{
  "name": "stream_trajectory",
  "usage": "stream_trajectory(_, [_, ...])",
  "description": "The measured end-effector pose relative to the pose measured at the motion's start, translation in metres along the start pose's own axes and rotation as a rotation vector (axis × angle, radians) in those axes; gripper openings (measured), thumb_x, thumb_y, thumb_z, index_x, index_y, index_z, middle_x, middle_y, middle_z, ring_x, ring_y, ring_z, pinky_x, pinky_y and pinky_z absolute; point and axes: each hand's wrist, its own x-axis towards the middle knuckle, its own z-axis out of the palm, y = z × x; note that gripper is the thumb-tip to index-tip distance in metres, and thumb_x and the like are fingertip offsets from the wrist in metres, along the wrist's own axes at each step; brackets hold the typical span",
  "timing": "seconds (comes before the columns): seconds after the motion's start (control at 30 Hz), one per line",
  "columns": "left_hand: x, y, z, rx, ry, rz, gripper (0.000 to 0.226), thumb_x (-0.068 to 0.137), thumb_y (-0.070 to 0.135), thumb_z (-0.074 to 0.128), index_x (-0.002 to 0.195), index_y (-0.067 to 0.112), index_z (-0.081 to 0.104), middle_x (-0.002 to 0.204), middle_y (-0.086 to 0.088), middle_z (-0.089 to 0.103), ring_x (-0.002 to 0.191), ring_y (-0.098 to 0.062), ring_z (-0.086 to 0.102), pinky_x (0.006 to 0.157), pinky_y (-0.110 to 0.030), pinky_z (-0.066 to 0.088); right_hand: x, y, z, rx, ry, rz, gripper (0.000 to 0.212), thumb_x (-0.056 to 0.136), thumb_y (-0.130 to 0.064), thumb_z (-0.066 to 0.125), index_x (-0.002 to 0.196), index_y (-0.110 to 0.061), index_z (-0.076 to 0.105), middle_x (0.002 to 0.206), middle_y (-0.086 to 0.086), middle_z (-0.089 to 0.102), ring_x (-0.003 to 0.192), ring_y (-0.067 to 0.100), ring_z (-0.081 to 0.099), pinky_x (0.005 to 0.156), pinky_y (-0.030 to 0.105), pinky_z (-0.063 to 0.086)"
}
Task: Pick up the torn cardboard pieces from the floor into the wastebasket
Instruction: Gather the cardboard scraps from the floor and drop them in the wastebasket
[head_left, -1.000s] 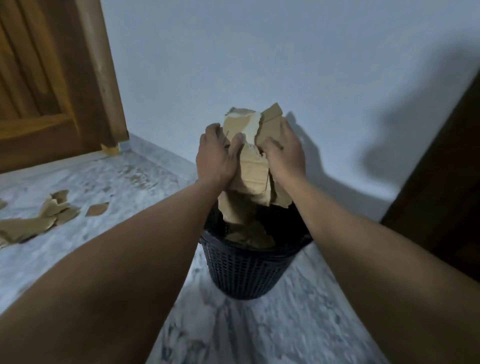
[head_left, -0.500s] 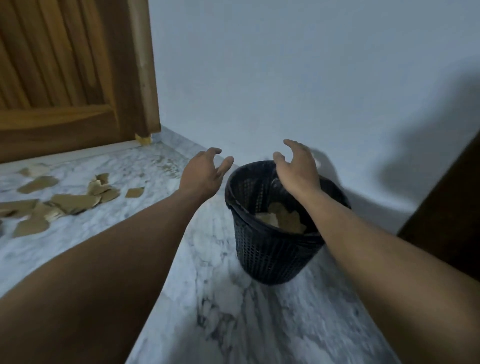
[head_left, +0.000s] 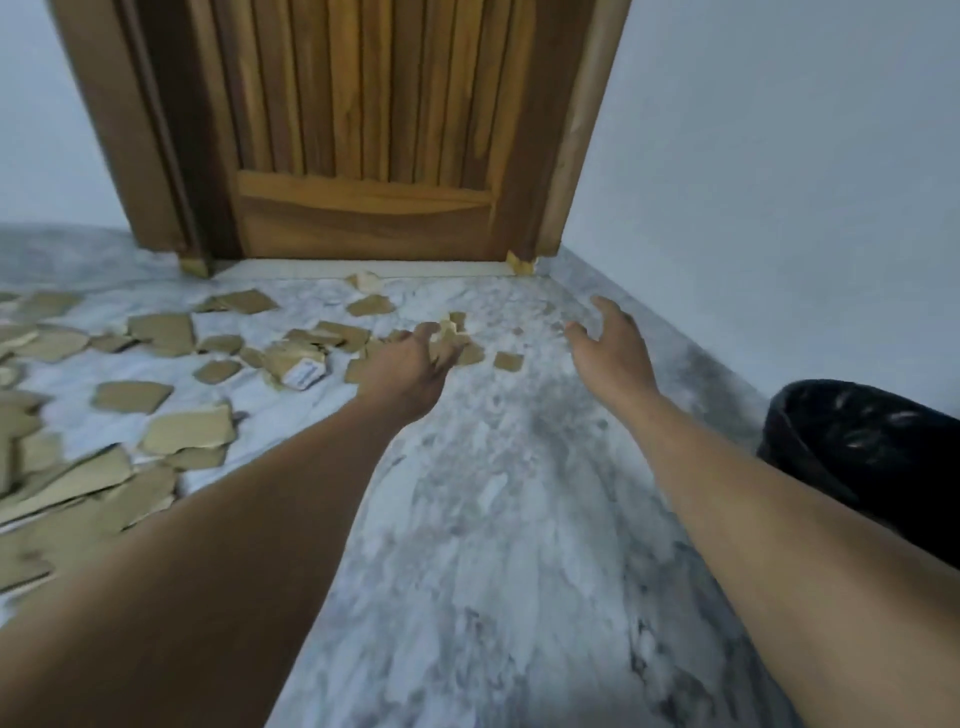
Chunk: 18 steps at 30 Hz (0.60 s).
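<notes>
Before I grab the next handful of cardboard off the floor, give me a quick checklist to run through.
1. Left hand free and open: ok.
2. Right hand free and open: ok.
3. Cardboard pieces within reach: ok, small ones lie by the left fingertips.
4. Wastebasket close by: ok, at the right beside the wall.
5. Room left in the wastebasket: cannot tell, its inside is dark.

The door (head_left: 363, 156) stands at the back. The cardboard pieces (head_left: 187, 428) lie on the floor (head_left: 493, 519) in front of the door and to the left, many overlapping at the left edge. The wastebasket (head_left: 857, 452) stands at the right, near the wall (head_left: 779, 182), well apart from the pieces. The left grip (head_left: 410, 364) is over the pieces nearest the middle. The right grip (head_left: 613, 348) is between them and the wall.
</notes>
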Motion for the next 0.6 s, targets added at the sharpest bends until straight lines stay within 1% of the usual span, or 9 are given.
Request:
stream_trajectory(0.1, [0.004,-0.069,-0.021,0.005,0.023,-0.052,0.059,0.103,0.053,0.039,0.147,0.014,0.042,0.137,-0.022,0.057,0.123,-0.041,0.053,0.094,-0.046,0.045,0.015,-0.03,0.066,0.056,-0.078,0.023,0.061,0.102,-0.045,0.051,0.157,-0.026,0.033,0.163,0.001,0.031,0.146,0.024,0.036,0.109,0.035,0.036])
stream_trajectory(0.17, [0.007,-0.107,-0.034,0.014,0.018,-0.105,0.064,0.101,0.057,0.038,0.149,0.016,0.039,0.137,-0.023,0.056,0.123,-0.043,0.053,0.094,-0.049,0.047,0.026,-0.048,0.101,0.049,-0.135,0.053,0.062,0.103,-0.046,0.05,0.158,-0.026,0.03,0.164,0.0,0.027,0.147,0.025,0.034,0.105,0.034,0.036])
stream_trajectory(0.27, [0.017,-0.155,-0.053,0.056,-0.026,-0.176,0.068,0.098,0.063,0.037,0.15,0.019,0.037,0.14,-0.021,0.054,0.125,-0.042,0.052,0.096,-0.053,0.047,0.045,-0.064,0.145,-0.034,-0.212,0.089,0.066,0.102,-0.053,0.048,0.159,-0.029,0.026,0.166,0.0,0.023,0.147,0.028,0.033,0.113,0.043,0.038])
stream_trajectory(0.3, [0.023,-0.167,-0.057,0.068,-0.038,-0.194,0.07,0.097,0.066,0.036,0.15,0.02,0.037,0.141,-0.021,0.053,0.125,-0.042,0.051,0.096,-0.054,0.047,0.052,-0.066,0.157,-0.062,-0.241,0.103,0.068,0.101,-0.054,0.048,0.16,-0.029,0.025,0.166,0.001,0.022,0.147,0.029,0.033,0.113,0.046,0.039])
stream_trajectory(0.37, [0.04,-0.184,-0.059,0.091,-0.05,-0.213,0.071,0.096,0.069,0.034,0.147,0.021,0.039,0.141,-0.02,0.053,0.126,-0.043,0.05,0.095,-0.054,0.047,0.068,-0.063,0.176,-0.096,-0.291,0.116,0.069,0.101,-0.053,0.049,0.16,-0.028,0.023,0.165,0.003,0.022,0.146,0.03,0.034,0.11,0.044,0.039])
stream_trajectory(0.47, [0.076,-0.198,-0.046,0.118,-0.062,-0.217,0.069,0.095,0.067,0.038,0.146,0.02,0.039,0.143,-0.021,0.05,0.129,-0.042,0.047,0.097,-0.052,0.045,0.097,-0.042,0.2,-0.141,-0.321,0.114,0.073,0.099,-0.053,0.052,0.16,-0.025,0.022,0.163,0.007,0.023,0.145,0.031,0.035,0.108,0.044,0.04])
stream_trajectory(0.53, [0.101,-0.21,-0.03,0.147,-0.062,-0.219,0.072,0.092,0.069,0.04,0.147,0.022,0.038,0.143,-0.021,0.048,0.131,-0.042,0.045,0.099,-0.054,0.043,0.12,-0.021,0.214,-0.17,-0.331,0.113,0.079,0.096,-0.059,0.054,0.16,-0.025,0.022,0.162,0.009,0.024,0.145,0.032,0.034,0.109,0.045,0.041])
stream_trajectory(0.6, [0.128,-0.229,-0.01,0.184,-0.033,-0.237,0.084,0.086,0.078,0.039,0.149,0.023,0.034,0.145,-0.021,0.046,0.134,-0.042,0.041,0.105,-0.056,0.039,0.147,0.006,0.228,-0.229,-0.369,0.123,0.089,0.09,-0.07,0.053,0.16,-0.028,0.019,0.165,0.011,0.019,0.15,0.033,0.026,0.114,0.051,0.036])
